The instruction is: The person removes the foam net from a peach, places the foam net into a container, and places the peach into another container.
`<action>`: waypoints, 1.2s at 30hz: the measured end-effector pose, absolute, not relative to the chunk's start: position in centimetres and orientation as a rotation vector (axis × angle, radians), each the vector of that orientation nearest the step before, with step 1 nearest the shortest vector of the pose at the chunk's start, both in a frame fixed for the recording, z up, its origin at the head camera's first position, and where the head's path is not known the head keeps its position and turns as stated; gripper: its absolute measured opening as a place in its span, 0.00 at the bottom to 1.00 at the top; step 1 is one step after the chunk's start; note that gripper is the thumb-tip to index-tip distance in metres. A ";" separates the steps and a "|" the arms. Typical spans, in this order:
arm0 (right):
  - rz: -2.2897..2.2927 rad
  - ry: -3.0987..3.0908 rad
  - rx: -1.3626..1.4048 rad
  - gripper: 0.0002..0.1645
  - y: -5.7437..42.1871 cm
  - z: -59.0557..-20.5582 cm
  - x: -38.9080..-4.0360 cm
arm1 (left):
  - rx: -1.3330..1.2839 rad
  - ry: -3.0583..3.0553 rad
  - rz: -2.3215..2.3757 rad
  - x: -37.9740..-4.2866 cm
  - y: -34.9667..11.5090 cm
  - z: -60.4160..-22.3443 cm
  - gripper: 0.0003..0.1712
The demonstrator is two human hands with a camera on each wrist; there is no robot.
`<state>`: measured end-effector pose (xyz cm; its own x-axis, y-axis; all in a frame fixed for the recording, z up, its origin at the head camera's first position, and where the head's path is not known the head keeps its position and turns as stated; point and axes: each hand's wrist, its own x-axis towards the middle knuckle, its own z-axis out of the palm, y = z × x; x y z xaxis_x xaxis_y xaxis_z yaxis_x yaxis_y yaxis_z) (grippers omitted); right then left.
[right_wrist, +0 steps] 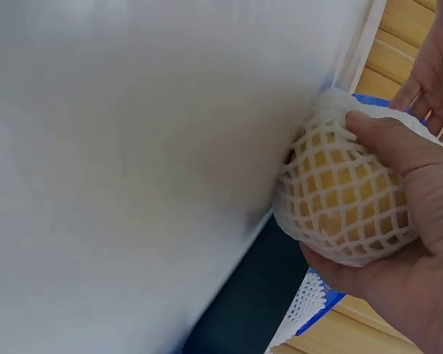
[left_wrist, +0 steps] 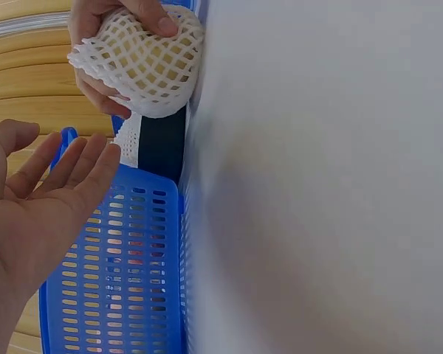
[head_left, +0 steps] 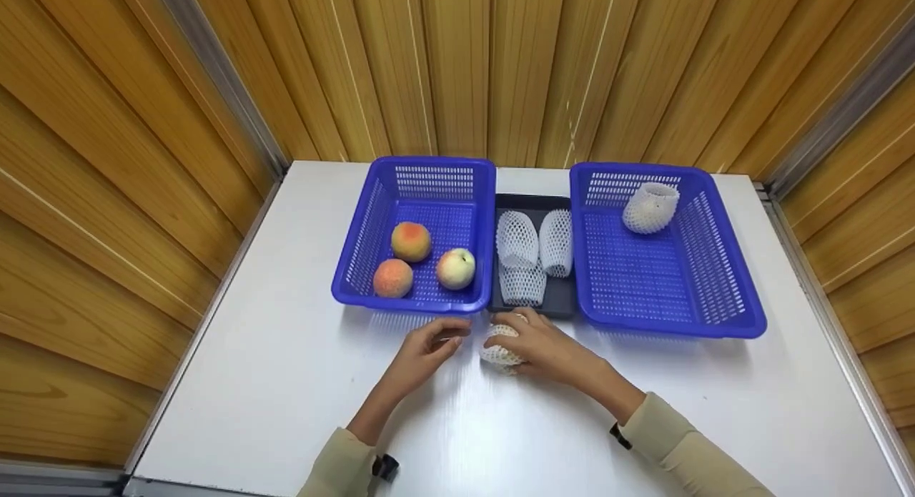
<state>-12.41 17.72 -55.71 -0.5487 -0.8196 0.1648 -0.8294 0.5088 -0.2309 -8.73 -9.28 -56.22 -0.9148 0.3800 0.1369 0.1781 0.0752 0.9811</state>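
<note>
My right hand grips a peach in a white foam net close over the table, in front of the black tray. In the right wrist view, yellow skin shows through the mesh of the netted peach, with the thumb on one side and fingers beneath. To its left, my left hand is held apart from it, holding nothing. Its fingers are extended, palm facing the netted peach, in the left wrist view. Three bare peaches lie in the left blue basket.
Between the two baskets, a black tray holds three white foam nets. The right blue basket contains one netted fruit at its back. All stand on a white table enclosed by wood-patterned walls.
</note>
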 end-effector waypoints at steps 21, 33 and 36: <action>1.311 -2.536 1.180 0.34 19.8 -50.0 -15.3 | 0.704 2.172 1.986 -8.6 -7.6 -52.0 0.18; 1.870 -2.199 0.881 0.39 18.2 -46.4 -16.3 | 0.712 2.406 2.010 -10.9 -4.7 -50.5 0.16; 1.936 -2.167 0.854 0.41 18.0 -46.1 -16.4 | 0.717 2.463 2.033 -11.4 -4.0 -49.9 0.16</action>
